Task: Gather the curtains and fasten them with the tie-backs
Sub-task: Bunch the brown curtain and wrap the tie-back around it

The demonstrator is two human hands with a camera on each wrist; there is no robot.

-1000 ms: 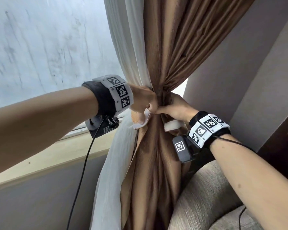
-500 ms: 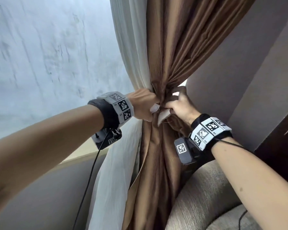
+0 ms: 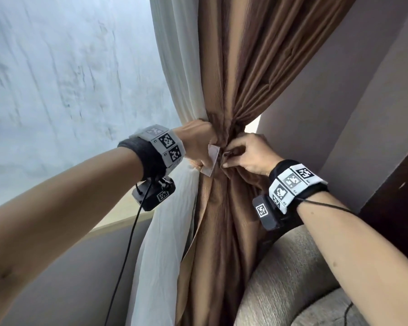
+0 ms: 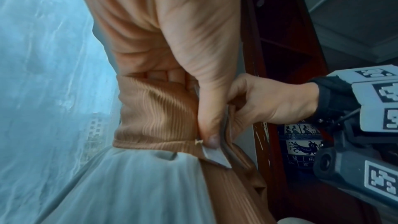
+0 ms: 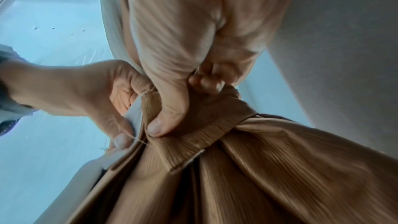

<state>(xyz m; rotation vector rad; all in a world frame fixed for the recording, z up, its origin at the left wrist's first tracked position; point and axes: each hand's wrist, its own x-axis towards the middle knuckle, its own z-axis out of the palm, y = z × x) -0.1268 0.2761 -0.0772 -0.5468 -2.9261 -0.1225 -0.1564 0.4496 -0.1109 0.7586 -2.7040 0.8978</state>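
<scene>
A brown curtain (image 3: 233, 67) and a white sheer curtain (image 3: 174, 67) are bunched together at waist height. A brown ribbed tie-back (image 4: 157, 111) wraps the bundle. My left hand (image 3: 201, 151) grips its left end, thumb (image 4: 211, 125) pressed along it, and a white tab (image 3: 211, 161) sticks out below. My right hand (image 3: 236, 154) pinches the other end of the tie-back (image 5: 193, 135) between thumb (image 5: 170, 117) and fingers. The two ends meet at the front of the bundle; how they join is hidden by the fingers.
A grey upholstered armchair (image 3: 292, 267) sits under my right forearm. The window glass (image 3: 57, 90) and its sill (image 3: 118, 215) lie to the left, a grey wall (image 3: 339, 90) to the right. A dark wooden cabinet (image 3: 398, 196) holds a blue-and-white vase (image 4: 301, 144).
The two tie-back ends hung apart below my hands; they have been drawn together at the front. The right end's white tab no longer shows. The head view shifted.
</scene>
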